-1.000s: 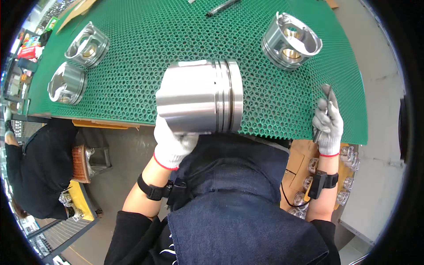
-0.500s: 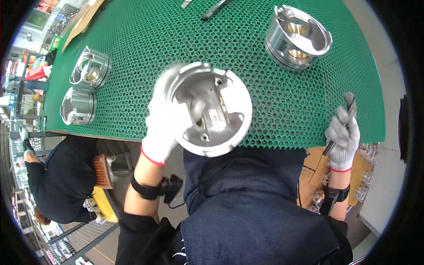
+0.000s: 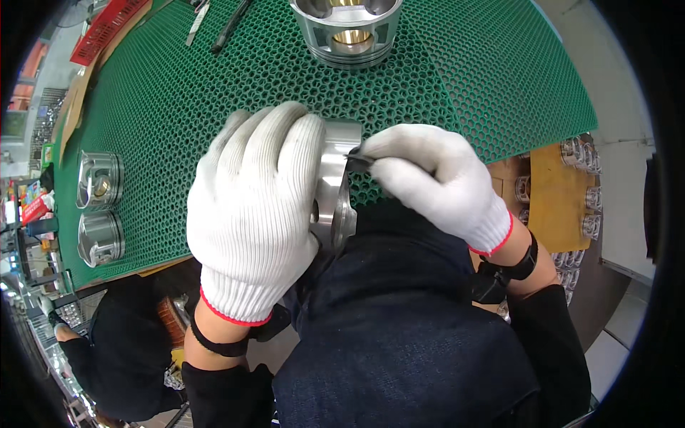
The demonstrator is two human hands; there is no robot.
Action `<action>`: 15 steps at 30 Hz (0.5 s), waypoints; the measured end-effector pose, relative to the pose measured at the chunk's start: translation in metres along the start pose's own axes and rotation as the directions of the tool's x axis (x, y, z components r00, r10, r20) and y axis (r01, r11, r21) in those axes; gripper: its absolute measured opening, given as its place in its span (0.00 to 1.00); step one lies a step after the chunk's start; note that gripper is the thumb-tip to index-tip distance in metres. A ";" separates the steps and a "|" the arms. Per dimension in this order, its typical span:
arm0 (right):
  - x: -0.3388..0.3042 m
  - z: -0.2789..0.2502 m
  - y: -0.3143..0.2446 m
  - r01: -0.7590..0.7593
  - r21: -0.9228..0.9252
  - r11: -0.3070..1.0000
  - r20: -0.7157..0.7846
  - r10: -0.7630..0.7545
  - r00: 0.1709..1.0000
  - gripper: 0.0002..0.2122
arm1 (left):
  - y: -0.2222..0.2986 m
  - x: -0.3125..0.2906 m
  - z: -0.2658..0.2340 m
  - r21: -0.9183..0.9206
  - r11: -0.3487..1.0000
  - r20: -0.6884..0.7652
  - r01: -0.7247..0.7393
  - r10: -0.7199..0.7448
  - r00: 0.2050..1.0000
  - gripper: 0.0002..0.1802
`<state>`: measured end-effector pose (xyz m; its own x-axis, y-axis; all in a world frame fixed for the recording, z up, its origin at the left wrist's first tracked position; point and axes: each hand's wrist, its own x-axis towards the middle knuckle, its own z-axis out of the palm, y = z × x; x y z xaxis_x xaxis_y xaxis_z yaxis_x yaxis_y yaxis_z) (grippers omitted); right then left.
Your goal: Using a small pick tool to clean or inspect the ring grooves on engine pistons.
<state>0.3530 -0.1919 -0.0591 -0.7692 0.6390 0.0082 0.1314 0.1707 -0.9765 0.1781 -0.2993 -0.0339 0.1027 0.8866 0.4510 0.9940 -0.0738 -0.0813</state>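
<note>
My left hand (image 3: 250,192), in a white knit glove with a red cuff, is wrapped round a silver metal piston (image 3: 332,160). The piston is turned on its side, its open end toward my body and mostly hidden. My right hand (image 3: 442,178), gloved alike, pinches a slim dark tool (image 3: 359,160) between thumb and forefinger. Its tip meets the piston's edge or lies right beside it. Most of the tool is hidden in the glove, so I cannot tell its kind.
A piston with brass-coloured bores (image 3: 312,36) stands on the green honeycomb mat (image 3: 421,85). Two more pistons (image 3: 100,178) lie at the left. A black pen-like tool (image 3: 232,25) lies far left. Several pistons sit on a yellowish board (image 3: 549,192) at right. A person (image 3: 128,349) works lower left.
My left hand has turned the piston from open-end-up onto its side. My right hand has come in from the far right with the dark tool to the piston. The view has shifted.
</note>
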 end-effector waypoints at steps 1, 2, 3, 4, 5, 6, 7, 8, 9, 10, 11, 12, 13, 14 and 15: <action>0.002 0.000 0.000 0.018 -0.015 1.000 0.005 -0.017 1.000 0.10 | 0.001 0.004 -0.001 0.005 1.000 0.000 -0.001 0.001 1.000 0.27; 0.004 0.000 0.001 0.034 -0.032 0.999 0.010 -0.033 0.999 0.10 | 0.002 0.009 -0.003 -0.017 1.000 0.028 0.010 -0.010 1.000 0.25; 0.004 0.003 0.011 0.225 -0.130 0.966 -0.073 -0.236 0.969 0.09 | 0.002 0.014 -0.004 -0.041 0.999 0.057 0.021 -0.019 0.998 0.22; 0.005 0.002 0.012 0.224 -0.129 0.966 -0.066 -0.234 0.970 0.09 | 0.000 0.017 -0.004 -0.042 0.999 0.058 0.029 -0.026 0.998 0.22; 0.008 -0.001 0.014 0.317 -0.220 0.923 -0.044 -0.334 0.942 0.08 | -0.002 0.020 -0.003 -0.066 0.997 0.066 0.030 -0.025 0.998 0.21; 0.011 -0.004 0.015 0.404 -0.305 0.862 -0.012 -0.428 0.904 0.08 | -0.004 0.024 -0.001 -0.091 0.995 0.074 0.031 -0.025 0.997 0.19; 0.016 -0.006 0.013 0.461 -0.374 0.805 0.042 -0.482 0.875 0.08 | -0.007 0.029 0.000 -0.077 0.994 0.149 0.081 -0.069 0.986 0.18; 0.015 -0.008 0.008 0.457 -0.377 0.806 0.051 -0.475 0.879 0.08 | -0.010 0.036 -0.002 -0.108 0.990 0.184 0.090 -0.070 0.981 0.19; 0.015 -0.009 0.003 0.477 -0.431 0.766 0.111 -0.479 0.871 0.08 | -0.012 0.044 -0.002 -0.084 0.990 0.253 0.111 -0.086 0.964 0.19; 0.017 -0.010 0.000 0.502 -0.483 0.718 0.173 -0.484 0.858 0.07 | -0.016 0.053 0.000 -0.057 0.990 0.315 0.128 -0.104 0.943 0.20; 0.018 -0.011 0.003 0.547 -0.539 0.641 0.230 -0.512 0.828 0.08 | -0.021 0.058 0.004 -0.083 0.992 0.311 0.090 -0.060 0.948 0.19; 0.018 -0.014 0.001 0.550 -0.542 0.635 0.244 -0.508 0.826 0.08 | -0.024 0.062 0.007 -0.089 0.991 0.305 0.102 -0.070 0.950 0.19; 0.019 -0.017 -0.003 0.578 -0.623 0.526 0.312 -0.510 0.801 0.09 | -0.027 0.067 0.011 -0.049 0.996 0.343 0.080 -0.059 0.938 0.18; 0.019 -0.018 -0.005 0.602 -0.688 0.405 0.382 -0.503 0.775 0.10 | -0.030 0.071 0.016 -0.010 0.998 0.380 0.058 -0.049 0.924 0.18; 0.019 -0.018 -0.004 0.623 -0.713 0.323 0.420 -0.516 0.747 0.10 | -0.034 0.073 0.020 -0.009 0.999 0.380 0.038 -0.032 0.924 0.19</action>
<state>0.3497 -0.1670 -0.0515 -0.9048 0.0747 0.4193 0.0089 0.9876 -0.1567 0.1506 -0.2231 -0.0157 0.0487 0.9955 0.0813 0.9974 -0.0441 -0.0566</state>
